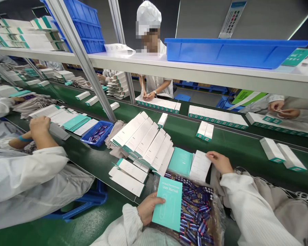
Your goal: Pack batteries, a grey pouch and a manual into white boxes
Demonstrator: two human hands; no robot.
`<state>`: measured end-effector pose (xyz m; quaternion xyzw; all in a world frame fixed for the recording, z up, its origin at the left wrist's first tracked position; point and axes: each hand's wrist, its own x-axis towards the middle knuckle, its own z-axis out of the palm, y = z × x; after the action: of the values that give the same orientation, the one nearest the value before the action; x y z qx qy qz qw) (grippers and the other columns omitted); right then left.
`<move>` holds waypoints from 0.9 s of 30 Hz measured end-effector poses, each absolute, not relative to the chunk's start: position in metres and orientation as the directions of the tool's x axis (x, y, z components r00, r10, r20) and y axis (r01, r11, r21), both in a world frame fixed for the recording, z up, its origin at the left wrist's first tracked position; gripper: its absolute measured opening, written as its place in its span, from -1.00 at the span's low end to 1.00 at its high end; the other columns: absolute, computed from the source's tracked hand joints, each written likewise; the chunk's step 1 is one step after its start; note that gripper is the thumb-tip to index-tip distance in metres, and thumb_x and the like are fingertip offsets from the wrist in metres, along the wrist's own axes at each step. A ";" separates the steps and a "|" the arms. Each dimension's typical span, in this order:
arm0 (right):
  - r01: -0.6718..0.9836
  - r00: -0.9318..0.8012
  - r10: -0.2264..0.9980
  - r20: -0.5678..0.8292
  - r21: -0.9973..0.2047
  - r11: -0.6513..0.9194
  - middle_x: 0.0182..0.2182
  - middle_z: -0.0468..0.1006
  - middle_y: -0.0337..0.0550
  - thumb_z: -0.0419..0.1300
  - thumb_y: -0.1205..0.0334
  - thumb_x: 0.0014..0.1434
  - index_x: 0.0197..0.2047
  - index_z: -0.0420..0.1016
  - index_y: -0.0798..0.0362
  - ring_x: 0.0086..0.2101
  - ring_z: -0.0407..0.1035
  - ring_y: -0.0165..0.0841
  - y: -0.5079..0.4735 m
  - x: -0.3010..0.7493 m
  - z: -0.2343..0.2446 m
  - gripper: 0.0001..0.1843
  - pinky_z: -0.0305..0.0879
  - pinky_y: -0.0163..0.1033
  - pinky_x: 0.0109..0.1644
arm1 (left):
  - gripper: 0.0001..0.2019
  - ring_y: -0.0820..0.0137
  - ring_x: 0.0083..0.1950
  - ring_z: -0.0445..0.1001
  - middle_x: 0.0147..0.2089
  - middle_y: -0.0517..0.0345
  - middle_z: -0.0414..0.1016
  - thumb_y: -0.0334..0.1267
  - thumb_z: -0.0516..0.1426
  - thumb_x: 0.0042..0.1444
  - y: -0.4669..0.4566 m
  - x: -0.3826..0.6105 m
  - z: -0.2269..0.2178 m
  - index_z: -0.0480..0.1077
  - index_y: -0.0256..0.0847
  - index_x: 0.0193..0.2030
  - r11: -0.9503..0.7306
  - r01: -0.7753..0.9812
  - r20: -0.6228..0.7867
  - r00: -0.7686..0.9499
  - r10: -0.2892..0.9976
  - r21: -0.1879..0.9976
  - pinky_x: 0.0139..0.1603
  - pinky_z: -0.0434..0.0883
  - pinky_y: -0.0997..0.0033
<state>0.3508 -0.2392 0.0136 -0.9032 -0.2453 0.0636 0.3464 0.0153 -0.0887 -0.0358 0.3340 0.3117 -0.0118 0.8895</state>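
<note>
My left hand (149,207) grips a teal user manual (167,205) by its left edge, thumb on the cover. The manual hangs over an open box of blue batteries (196,208). At the box's far side my right hand (220,162) pinches the upper right corner of a stack of white printed sheets (200,166); whether one sheet or several are between the fingertips I cannot tell. Left of these sheets lie more teal manuals (180,160). A slanted pile of white cartons (146,141) stands beyond them, with an open carton (129,176) nearer to me.
Grey cloth pouches (274,205) lie right of the batteries. A conveyor (179,131) carrying white boxes (204,131) runs behind. Overhead is a shelf (149,63) with a blue bin (228,53). A co-worker's arm (41,136) is at left; others work across the line.
</note>
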 end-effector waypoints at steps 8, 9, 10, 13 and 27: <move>0.202 0.906 0.420 0.055 -0.928 -0.314 -0.43 0.56 -0.06 0.14 -0.23 -0.12 -0.37 0.48 0.07 -0.44 0.39 -0.26 -0.272 0.279 0.035 -0.50 0.35 -0.18 -0.35 | -0.54 0.11 -0.12 0.55 -0.21 -0.13 0.60 -0.14 0.29 -0.11 -0.089 0.024 -0.030 0.42 -0.39 -0.09 0.786 0.294 -0.621 0.771 0.142 0.544 -0.01 0.42 0.15; 0.199 0.885 0.463 0.040 -0.933 -0.299 -0.45 0.56 -0.07 0.18 -0.21 -0.13 -0.42 0.49 0.08 -0.45 0.39 -0.27 -0.266 0.261 0.030 -0.53 0.34 -0.20 -0.37 | -0.51 0.10 -0.11 0.55 -0.20 -0.15 0.59 -0.07 0.27 -0.08 -0.090 0.025 -0.027 0.42 -0.38 -0.07 0.791 0.299 -0.615 0.780 0.119 0.533 0.00 0.42 0.15; 0.198 0.862 0.506 0.028 -0.938 -0.285 -0.47 0.56 -0.08 0.20 -0.20 -0.12 -0.46 0.50 0.08 -0.46 0.38 -0.28 -0.258 0.242 0.023 -0.54 0.33 -0.21 -0.37 | -0.49 0.10 -0.10 0.55 -0.19 -0.15 0.59 0.00 0.25 -0.05 -0.092 0.027 -0.024 0.42 -0.37 -0.07 0.796 0.300 -0.604 0.791 0.100 0.526 0.01 0.41 0.15; 0.220 0.832 0.554 0.030 -0.934 -0.281 -0.58 0.49 -0.17 0.18 -0.17 -0.05 -0.48 0.51 0.07 -0.54 0.29 -0.35 -0.234 0.193 -0.001 -0.57 0.24 -0.27 -0.47 | -0.46 0.11 -0.10 0.55 -0.18 -0.16 0.59 0.07 0.26 -0.07 -0.097 0.032 -0.019 0.45 -0.37 -0.09 0.767 0.296 -0.535 0.842 0.072 0.569 0.03 0.39 0.19; 0.156 0.949 0.068 0.308 -0.273 -0.949 0.07 0.27 0.42 -0.09 -0.01 0.14 0.21 0.10 0.36 0.07 0.19 0.16 -0.342 0.256 0.010 -0.29 0.15 0.14 0.10 | -0.47 0.12 -0.14 0.54 -0.21 -0.13 0.60 -0.06 0.37 -0.23 -0.092 0.035 -0.028 0.47 -0.38 -0.16 0.655 0.287 -0.470 0.875 0.118 0.699 -0.08 0.38 0.24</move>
<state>0.2557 -0.3418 0.0104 -0.9759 -0.0573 -0.1488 0.1488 0.0355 -0.0920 -0.0280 0.4128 0.2456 -0.0483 0.8757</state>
